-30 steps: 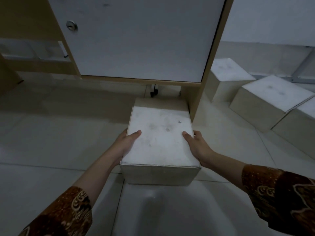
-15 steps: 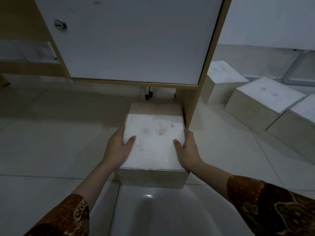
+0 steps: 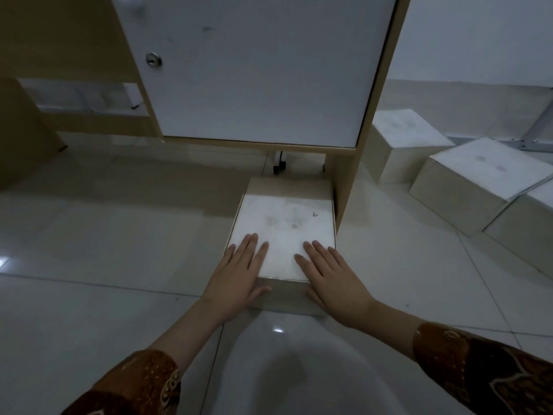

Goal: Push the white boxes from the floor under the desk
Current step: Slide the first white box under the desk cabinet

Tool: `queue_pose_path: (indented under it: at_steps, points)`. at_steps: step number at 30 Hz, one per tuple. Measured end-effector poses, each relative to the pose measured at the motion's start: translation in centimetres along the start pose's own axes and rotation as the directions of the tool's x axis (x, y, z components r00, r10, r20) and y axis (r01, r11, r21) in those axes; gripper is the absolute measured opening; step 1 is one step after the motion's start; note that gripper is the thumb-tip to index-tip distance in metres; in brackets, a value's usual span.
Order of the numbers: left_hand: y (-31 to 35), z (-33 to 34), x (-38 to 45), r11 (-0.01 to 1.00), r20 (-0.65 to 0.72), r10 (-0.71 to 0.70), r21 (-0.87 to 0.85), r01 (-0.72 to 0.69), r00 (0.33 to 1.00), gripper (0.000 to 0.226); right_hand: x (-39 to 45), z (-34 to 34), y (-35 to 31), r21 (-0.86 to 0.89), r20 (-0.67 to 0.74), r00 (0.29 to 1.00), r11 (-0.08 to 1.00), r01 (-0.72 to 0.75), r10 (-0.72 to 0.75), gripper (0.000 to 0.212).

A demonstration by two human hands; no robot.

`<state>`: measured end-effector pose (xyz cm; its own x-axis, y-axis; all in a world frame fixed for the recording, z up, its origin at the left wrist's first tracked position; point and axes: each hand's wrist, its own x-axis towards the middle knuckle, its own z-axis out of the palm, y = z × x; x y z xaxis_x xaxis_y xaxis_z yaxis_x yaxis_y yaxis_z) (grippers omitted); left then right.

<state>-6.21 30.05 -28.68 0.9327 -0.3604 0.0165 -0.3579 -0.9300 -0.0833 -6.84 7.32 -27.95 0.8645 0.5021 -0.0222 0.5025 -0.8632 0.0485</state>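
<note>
With my left hand (image 3: 239, 275) and right hand (image 3: 332, 275) flat and open on the box (image 3: 284, 226), I should push evenly, clearing the desk (image 3: 348, 187) leg.

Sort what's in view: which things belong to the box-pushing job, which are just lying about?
Job:
- white box on the floor, far end at the desk's lower edge
- left hand and right hand, flat on its near edge
- desk with white door
- three more white boxes

Lying about:
- door lock
- white strip at left
</note>
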Motion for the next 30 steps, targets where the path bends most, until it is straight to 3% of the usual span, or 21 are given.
queue_pose_path:
  at_steps: [9,15,19,23,30]
  points:
    - [0.1,0.0,4.8,0.997,0.028,-0.025,-0.07,0.027,0.999,0.084,3.0,0.4,1.5,-0.035,-0.051,0.998,0.999,-0.028,0.027,0.073]
    - [-0.7,0.3,7.6,0.995,0.023,-0.045,-0.085,0.047,0.999,0.085,4.5,0.5,1.9,-0.055,-0.053,0.998,0.998,-0.037,0.034,0.073]
    - [-1.1,0.3,9.1,0.992,0.0,-0.056,-0.111,0.055,0.998,0.085,6.0,1.4,2.6,-0.048,-0.151,0.986,0.996,-0.074,0.066,0.074]
    - [-1.4,0.4,10.7,0.99,-0.01,-0.064,-0.124,0.062,0.998,0.086,7.2,1.3,3.4,-0.038,-0.093,0.993,0.996,-0.081,0.077,0.07]
    - [-1.6,0.8,13.3,0.988,-0.031,-0.107,-0.115,0.103,0.994,0.087,9.4,1.7,4.5,-0.014,-0.113,0.986,0.992,-0.129,0.126,0.069]
